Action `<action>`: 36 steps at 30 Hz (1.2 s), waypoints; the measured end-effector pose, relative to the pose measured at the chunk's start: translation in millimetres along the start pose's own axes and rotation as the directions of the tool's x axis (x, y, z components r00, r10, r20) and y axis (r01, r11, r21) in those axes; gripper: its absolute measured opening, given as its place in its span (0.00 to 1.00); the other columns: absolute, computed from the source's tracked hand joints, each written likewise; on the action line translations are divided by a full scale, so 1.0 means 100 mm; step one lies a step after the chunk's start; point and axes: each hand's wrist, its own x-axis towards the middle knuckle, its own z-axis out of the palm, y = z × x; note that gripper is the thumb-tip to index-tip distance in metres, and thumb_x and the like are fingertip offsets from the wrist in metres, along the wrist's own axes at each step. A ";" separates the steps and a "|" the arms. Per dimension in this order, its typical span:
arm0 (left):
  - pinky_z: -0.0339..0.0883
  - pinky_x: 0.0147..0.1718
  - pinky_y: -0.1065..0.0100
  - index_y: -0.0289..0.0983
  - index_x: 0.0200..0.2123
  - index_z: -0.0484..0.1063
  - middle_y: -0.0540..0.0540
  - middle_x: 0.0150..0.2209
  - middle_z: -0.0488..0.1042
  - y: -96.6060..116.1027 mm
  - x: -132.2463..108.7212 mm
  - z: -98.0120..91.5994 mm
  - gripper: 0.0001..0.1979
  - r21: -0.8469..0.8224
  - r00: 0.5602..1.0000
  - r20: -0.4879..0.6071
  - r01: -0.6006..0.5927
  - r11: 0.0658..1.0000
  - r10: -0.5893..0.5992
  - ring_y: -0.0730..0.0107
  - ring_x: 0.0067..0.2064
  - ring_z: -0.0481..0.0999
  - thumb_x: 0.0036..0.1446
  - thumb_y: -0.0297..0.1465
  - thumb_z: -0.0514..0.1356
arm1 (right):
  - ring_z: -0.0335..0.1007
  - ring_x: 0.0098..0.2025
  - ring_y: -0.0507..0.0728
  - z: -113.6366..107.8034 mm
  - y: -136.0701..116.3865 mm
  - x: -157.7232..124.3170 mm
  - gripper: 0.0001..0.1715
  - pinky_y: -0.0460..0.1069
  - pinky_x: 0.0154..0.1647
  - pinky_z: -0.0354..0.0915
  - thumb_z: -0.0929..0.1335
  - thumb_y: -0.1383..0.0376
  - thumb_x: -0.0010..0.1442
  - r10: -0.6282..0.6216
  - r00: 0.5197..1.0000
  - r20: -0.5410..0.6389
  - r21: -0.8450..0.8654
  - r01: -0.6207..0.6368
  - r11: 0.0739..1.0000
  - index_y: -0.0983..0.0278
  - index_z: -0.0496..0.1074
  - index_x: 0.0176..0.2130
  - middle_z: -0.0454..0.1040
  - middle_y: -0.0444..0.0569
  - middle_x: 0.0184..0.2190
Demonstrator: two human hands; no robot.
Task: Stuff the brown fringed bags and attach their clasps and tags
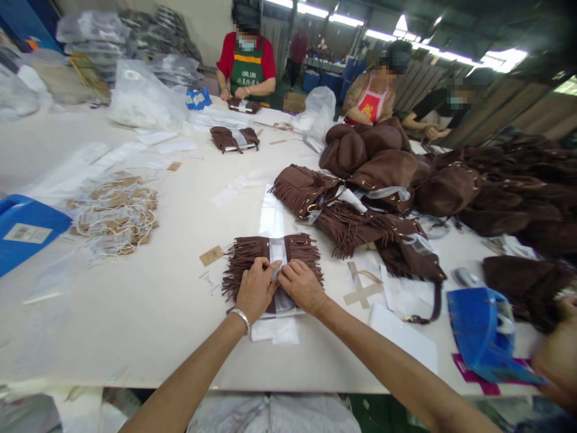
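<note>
A brown fringed suede bag (246,255) lies flat on the white table (148,313) in front of me. A strip of clear plastic wrap (277,251) runs down its middle. My left hand (256,290), with a silver bracelet at the wrist, presses on the bag's middle, fingers bent and pinching at the plastic strip. My right hand (303,286) rests beside it on the right half of the bag, fingers curled onto the same strip. White paper (276,331) sticks out under the bag's near edge.
A pile of brown fringed bags (387,174) fills the right side. Paper tags with strings (115,213) lie at left near a blue bin (24,234). Another blue container (482,334) sits at right. Three people work at the far side (247,66).
</note>
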 end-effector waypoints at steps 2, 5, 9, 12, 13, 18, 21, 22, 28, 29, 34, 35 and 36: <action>0.62 0.44 0.60 0.47 0.60 0.60 0.44 0.51 0.61 0.01 0.00 -0.01 0.22 -0.004 1.000 0.003 0.000 1.000 0.000 0.60 0.49 0.67 0.63 0.35 0.53 | 0.61 0.44 0.58 -0.01 0.00 0.00 0.08 0.56 0.55 0.58 0.62 0.69 0.66 -0.005 1.000 0.000 0.000 0.005 1.000 0.64 0.71 0.40 0.71 0.52 0.37; 0.62 0.44 0.60 0.46 0.59 0.60 0.44 0.52 0.61 0.02 0.00 -0.01 0.21 -0.013 1.000 -0.010 0.001 1.000 -0.001 0.60 0.50 0.67 0.64 0.35 0.53 | 0.61 0.43 0.59 -0.02 0.00 0.00 0.08 0.56 0.54 0.58 0.63 0.69 0.66 -0.018 1.000 0.008 -0.017 0.018 1.000 0.65 0.71 0.40 0.71 0.52 0.37; 0.62 0.44 0.60 0.44 0.54 0.64 0.44 0.52 0.61 0.03 -0.01 -0.02 0.16 -0.017 0.999 -0.036 -0.006 1.000 0.005 0.60 0.50 0.68 0.64 0.35 0.52 | 0.61 0.43 0.59 -0.02 -0.01 0.01 0.08 0.56 0.52 0.59 0.63 0.68 0.66 -0.022 0.999 0.033 -0.050 0.024 0.998 0.65 0.71 0.39 0.71 0.52 0.39; 0.63 0.42 0.61 0.43 0.51 0.65 0.44 0.52 0.61 0.03 -0.01 -0.02 0.13 -0.010 0.999 -0.043 -0.011 1.000 0.011 0.60 0.50 0.68 0.64 0.34 0.52 | 0.61 0.43 0.60 -0.02 -0.03 0.02 0.07 0.56 0.50 0.60 0.64 0.67 0.65 -0.018 0.999 0.047 -0.054 0.021 0.998 0.66 0.71 0.40 0.71 0.53 0.39; 0.63 0.42 0.62 0.43 0.51 0.65 0.44 0.52 0.61 0.03 -0.01 -0.02 0.13 -0.009 0.999 -0.046 -0.016 1.000 0.015 0.60 0.50 0.68 0.63 0.33 0.52 | 0.61 0.43 0.59 -0.02 -0.03 0.02 0.07 0.56 0.49 0.61 0.64 0.67 0.65 -0.013 0.999 0.048 -0.050 0.016 0.999 0.66 0.71 0.40 0.71 0.53 0.39; 0.63 0.44 0.61 0.41 0.47 0.67 0.44 0.52 0.62 0.03 -0.02 -0.01 0.10 0.000 0.998 -0.059 -0.034 0.999 0.034 0.61 0.51 0.68 0.63 0.31 0.53 | 0.62 0.43 0.59 -0.02 -0.08 0.00 0.08 0.55 0.48 0.61 0.65 0.67 0.64 0.015 0.998 0.067 -0.045 -0.012 0.999 0.68 0.71 0.42 0.71 0.52 0.39; 0.63 0.43 0.61 0.41 0.43 0.69 0.44 0.51 0.63 0.03 -0.04 0.00 0.08 0.010 0.997 -0.065 -0.042 0.999 0.042 0.60 0.51 0.68 0.63 0.31 0.53 | 0.63 0.42 0.59 -0.04 -0.13 -0.05 0.07 0.55 0.48 0.62 0.65 0.68 0.64 0.030 0.996 0.080 -0.057 -0.025 0.998 0.68 0.71 0.42 0.71 0.52 0.37; 0.63 0.43 0.61 0.40 0.42 0.69 0.44 0.51 0.64 0.03 -0.05 0.01 0.07 0.009 0.996 -0.071 -0.047 0.999 0.048 0.60 0.51 0.69 0.63 0.32 0.53 | 0.63 0.42 0.59 -0.05 -0.15 -0.07 0.07 0.55 0.49 0.62 0.66 0.68 0.64 0.037 0.996 0.079 -0.061 -0.032 0.998 0.68 0.71 0.42 0.71 0.52 0.37; 0.64 0.41 0.62 0.40 0.38 0.72 0.45 0.52 0.65 0.02 -0.04 0.04 0.07 0.050 0.993 -0.099 -0.058 0.997 0.063 0.62 0.49 0.71 0.62 0.31 0.54 | 0.63 0.48 0.59 -0.05 -0.20 -0.16 0.10 0.59 0.60 0.54 0.64 0.69 0.64 0.090 0.995 0.053 -0.029 -0.088 0.996 0.67 0.71 0.46 0.72 0.53 0.42; 0.64 0.41 0.62 0.40 0.37 0.72 0.45 0.52 0.65 0.02 -0.03 0.04 0.08 0.064 0.993 -0.098 -0.064 0.996 0.070 0.62 0.48 0.71 0.62 0.31 0.54 | 0.62 0.49 0.60 -0.06 -0.21 -0.17 0.10 0.60 0.62 0.51 0.64 0.69 0.64 0.105 0.993 0.045 -0.025 -0.104 0.994 0.67 0.71 0.46 0.72 0.53 0.42; 0.67 0.40 0.61 0.42 0.37 0.75 0.43 0.51 0.68 0.04 -0.13 0.08 0.13 0.136 0.974 -0.105 -0.187 0.973 0.202 0.61 0.46 0.73 0.63 0.33 0.50 | 0.60 0.52 0.62 -0.17 -0.34 -0.31 0.09 0.65 0.64 0.45 0.63 0.67 0.64 0.183 0.983 0.003 -0.073 -0.182 0.981 0.66 0.72 0.42 0.73 0.54 0.43; 0.68 0.37 0.62 0.42 0.37 0.76 0.43 0.50 0.69 0.02 -0.14 0.11 0.14 0.140 0.964 -0.119 -0.220 0.965 0.237 0.61 0.45 0.74 0.63 0.34 0.49 | 0.61 0.50 0.62 -0.19 -0.37 -0.34 0.09 0.65 0.63 0.46 0.63 0.66 0.64 0.190 0.982 -0.014 -0.085 -0.191 0.978 0.66 0.72 0.41 0.73 0.54 0.42; 0.68 0.34 0.64 0.43 0.36 0.76 0.43 0.49 0.70 -0.03 -0.13 0.16 0.15 0.145 0.956 -0.141 -0.237 0.961 0.257 0.61 0.43 0.74 0.62 0.35 0.49 | 0.62 0.49 0.61 -0.19 -0.38 -0.37 0.09 0.65 0.62 0.48 0.63 0.66 0.64 0.171 0.985 -0.031 -0.093 -0.173 0.981 0.66 0.72 0.39 0.73 0.53 0.42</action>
